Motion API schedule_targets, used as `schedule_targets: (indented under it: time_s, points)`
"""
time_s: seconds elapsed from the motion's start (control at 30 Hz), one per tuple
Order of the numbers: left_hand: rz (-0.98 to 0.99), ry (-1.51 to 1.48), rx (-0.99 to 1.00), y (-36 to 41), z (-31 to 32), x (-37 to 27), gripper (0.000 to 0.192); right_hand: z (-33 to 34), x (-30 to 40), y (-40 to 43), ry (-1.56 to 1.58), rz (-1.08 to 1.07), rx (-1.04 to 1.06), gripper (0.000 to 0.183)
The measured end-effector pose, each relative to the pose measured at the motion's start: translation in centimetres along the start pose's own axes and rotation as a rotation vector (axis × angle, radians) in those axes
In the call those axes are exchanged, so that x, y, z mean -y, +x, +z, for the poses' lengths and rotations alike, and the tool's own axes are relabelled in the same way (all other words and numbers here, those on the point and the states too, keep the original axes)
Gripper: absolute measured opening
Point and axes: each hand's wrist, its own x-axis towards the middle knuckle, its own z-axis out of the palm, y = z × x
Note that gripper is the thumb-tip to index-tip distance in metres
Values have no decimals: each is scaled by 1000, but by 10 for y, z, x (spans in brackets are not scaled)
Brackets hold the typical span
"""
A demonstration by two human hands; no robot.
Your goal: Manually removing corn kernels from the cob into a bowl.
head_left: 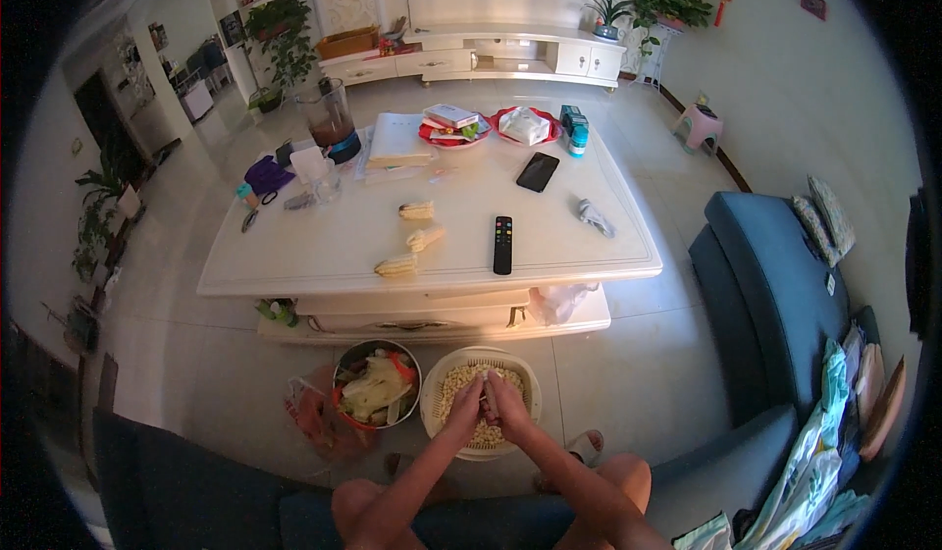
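My left hand [465, 407] and my right hand [508, 406] meet over a cream plastic basket [431, 373] that stands on the floor. Loose corn kernels [478, 439] lie in the basket below them. The fingers of both hands curl together around something small and pale, mostly hidden; what it is I cannot tell. To the left of the basket is a round metal bin [418, 362] holding corn husks [377, 386]. Pale corn cobs [418, 211], [425, 238], [396, 265] lie on the white coffee table [331, 248] ahead.
A black remote control [503, 245], a smartphone [538, 172] and a grey cloth [595, 217] lie on the table. A blender jug [335, 123] stands at its back left. Beside the bin sits a red plastic bag [320, 414]. A blue sofa [758, 292] stands at right.
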Motion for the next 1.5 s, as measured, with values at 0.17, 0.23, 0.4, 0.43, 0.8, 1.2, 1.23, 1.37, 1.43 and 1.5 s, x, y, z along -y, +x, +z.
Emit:
schedule_targets:
  time_s: [0.17, 0.23, 0.4, 0.43, 0.8, 1.2, 1.23, 1.37, 1.43, 1.5]
  points:
    - [-127, -189, -18, 3, 8, 3, 32, -7, -7, 6, 34, -43, 90, 34]
    - [-124, -192, 1, 5, 4, 5, 34, -5, -9, 8, 39, 4, 33, 34]
    - [-105, -199, 44, 8, -1, 12, 38, -2, -7, 4, 54, -7, 39, 35]
    - [-108, -194, 24, 8, 1, 11, 38, -2, -6, 3, 64, 1, 2, 35]
    - [-111, -141, 34, 16, -10, 23, 37, 0, -8, 1, 19, -72, 2, 35]
    - [-81, -44, -206, 4, 4, 2, 27, 3, -2, -4, -42, -35, -54, 31]
    - [-65, -25, -190, 5, 6, 2, 29, 2, -3, -3, -51, -51, -65, 31]
    - [-75, -76, -17, 9, -8, 11, 33, 5, -3, -2, -44, -51, -30, 30]
    - [-98, -118, -8, 9, -6, 12, 34, 5, -2, -2, -49, -41, -68, 29]
    - [-119, -159, 2, 8, -1, 11, 34, 5, -4, 1, -53, -63, -84, 29]
